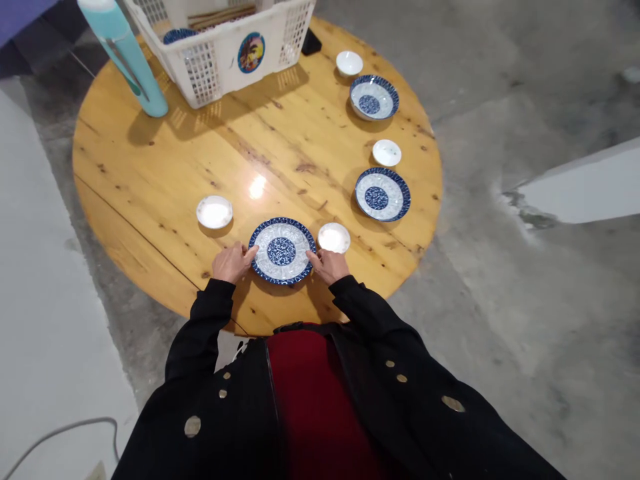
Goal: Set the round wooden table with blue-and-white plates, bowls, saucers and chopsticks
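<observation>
Both of my hands grip a blue-and-white patterned plate point(281, 251) by its rim, near the front edge of the round wooden table. My left hand point(233, 262) has its thumb over the plate's left rim, with the other fingers curled at the side. On the opposite rim, my right hand point(329, 265) pinches in the same way. A small white bowl point(334, 238) stands just beyond my right hand, partly behind its knuckles. Another small white bowl point(215, 212) sits up and left of the plate. Whether the plate touches the table is hard to tell.
On the table's right side are a blue-rimmed plate point(383, 194), a white bowl point(387, 153), a blue-rimmed bowl point(374, 97) and a small white bowl point(349, 63). A white plastic basket point(235, 63) holding dishes and sticks stands at the back, between a turquoise bottle point(131, 63) and a black object point(311, 43).
</observation>
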